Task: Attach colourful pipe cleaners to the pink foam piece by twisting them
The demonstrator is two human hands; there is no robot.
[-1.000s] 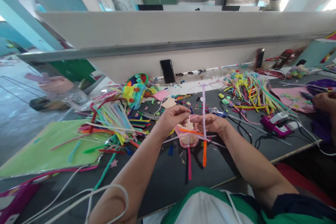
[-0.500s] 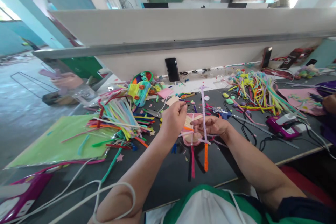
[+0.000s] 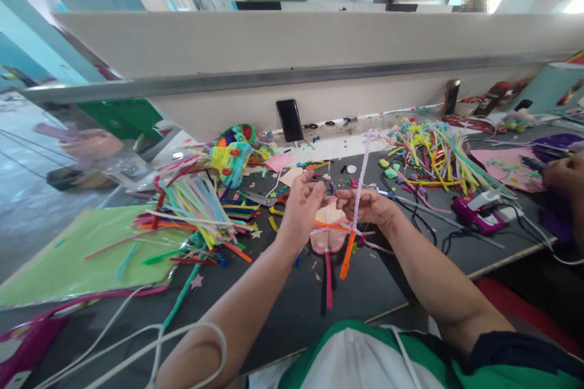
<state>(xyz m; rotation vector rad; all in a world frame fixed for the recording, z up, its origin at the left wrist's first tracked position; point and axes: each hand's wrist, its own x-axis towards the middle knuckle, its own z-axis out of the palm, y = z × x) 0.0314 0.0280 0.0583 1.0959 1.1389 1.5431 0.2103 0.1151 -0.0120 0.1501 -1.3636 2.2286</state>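
My right hand (image 3: 371, 205) pinches a joined piece of pipe cleaners in front of me. Its lilac pipe cleaner (image 3: 363, 173) stands nearly upright. An orange pipe cleaner (image 3: 347, 256) hangs from the crossing, and another orange length runs sideways toward my left wrist. Close by, my left hand (image 3: 302, 203) has its fingers curled, their tips near those of my right; what is between them is too small to make out. Beneath both hands lies a pink and cream padded shape (image 3: 327, 244), partly covered, with a deep pink pipe cleaner (image 3: 329, 282) below it.
Bundled pipe cleaners (image 3: 196, 203) and a green sheet in plastic (image 3: 91, 255) lie left, near scissors (image 3: 260, 198). More pipe cleaners (image 3: 433, 152) and a purple power strip (image 3: 477, 216) are right. A phone (image 3: 289, 120) leans on the partition. Another person's hand (image 3: 566, 173) is far right.
The pipe-cleaner piece has tilted, its lilac top leaning right and its orange end swinging left. My left hand's fingers have loosened and turned. The view has shifted slightly right.
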